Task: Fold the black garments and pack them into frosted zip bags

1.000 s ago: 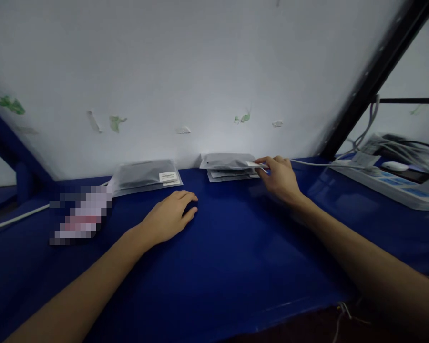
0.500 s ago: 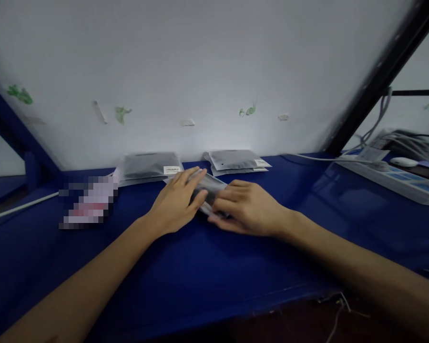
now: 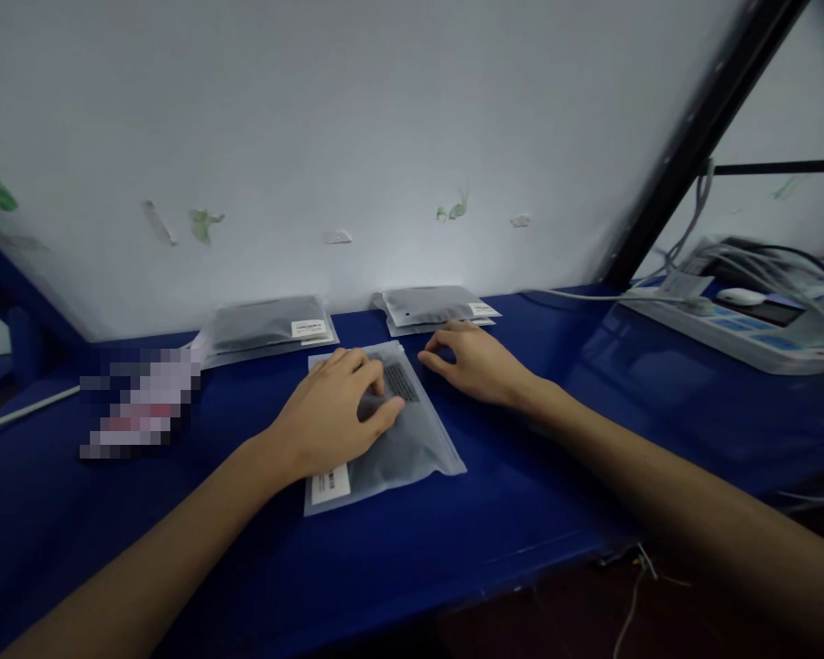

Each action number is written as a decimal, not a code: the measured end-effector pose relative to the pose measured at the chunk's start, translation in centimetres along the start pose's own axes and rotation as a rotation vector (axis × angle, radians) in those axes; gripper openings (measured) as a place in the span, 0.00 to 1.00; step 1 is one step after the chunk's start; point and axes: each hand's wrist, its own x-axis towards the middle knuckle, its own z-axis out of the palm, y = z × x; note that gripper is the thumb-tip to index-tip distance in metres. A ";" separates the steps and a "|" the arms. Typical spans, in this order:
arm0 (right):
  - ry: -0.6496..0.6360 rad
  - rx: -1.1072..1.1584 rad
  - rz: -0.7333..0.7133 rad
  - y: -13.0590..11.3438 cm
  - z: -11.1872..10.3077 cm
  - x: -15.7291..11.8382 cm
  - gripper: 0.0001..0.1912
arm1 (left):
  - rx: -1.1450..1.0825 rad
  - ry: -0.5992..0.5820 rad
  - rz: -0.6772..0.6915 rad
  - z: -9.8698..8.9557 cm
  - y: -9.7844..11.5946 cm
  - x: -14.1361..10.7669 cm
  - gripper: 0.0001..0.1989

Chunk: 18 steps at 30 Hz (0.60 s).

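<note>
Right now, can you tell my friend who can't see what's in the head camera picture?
The left hand lies on a clear-edged bag with something dark inside, on a blue table. The right hand is just beside it, fingers curled, holding nothing visible. Behind them, two stacks of similar bags sit by a white wall.

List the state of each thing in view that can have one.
Near bag: flat, partly covered; seal unclear.
Left hand: on the near bag, fingers bent, not gripping.
Right hand: empty, fingers curled.
Left bags: stacked, lying by the wall.
Right bags: stacked, slightly askew.
Cables: tangled at far right.
Wall: marked with green patches.
</note>
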 end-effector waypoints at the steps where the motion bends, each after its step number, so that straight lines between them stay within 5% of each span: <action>1: -0.009 -0.001 0.014 0.2 0.3 0.1 0.12 | 0.001 0.003 0.010 0.1 0.3 -0.1 0.14; 10: -0.009 0.082 0.167 -0.2 1.9 0.8 0.17 | -0.071 -0.083 0.102 1.0 1.2 -0.7 0.27; 18: -0.009 0.047 0.220 -1.1 2.1 1.5 0.13 | -0.013 -0.123 0.016 1.8 1.7 -0.6 0.34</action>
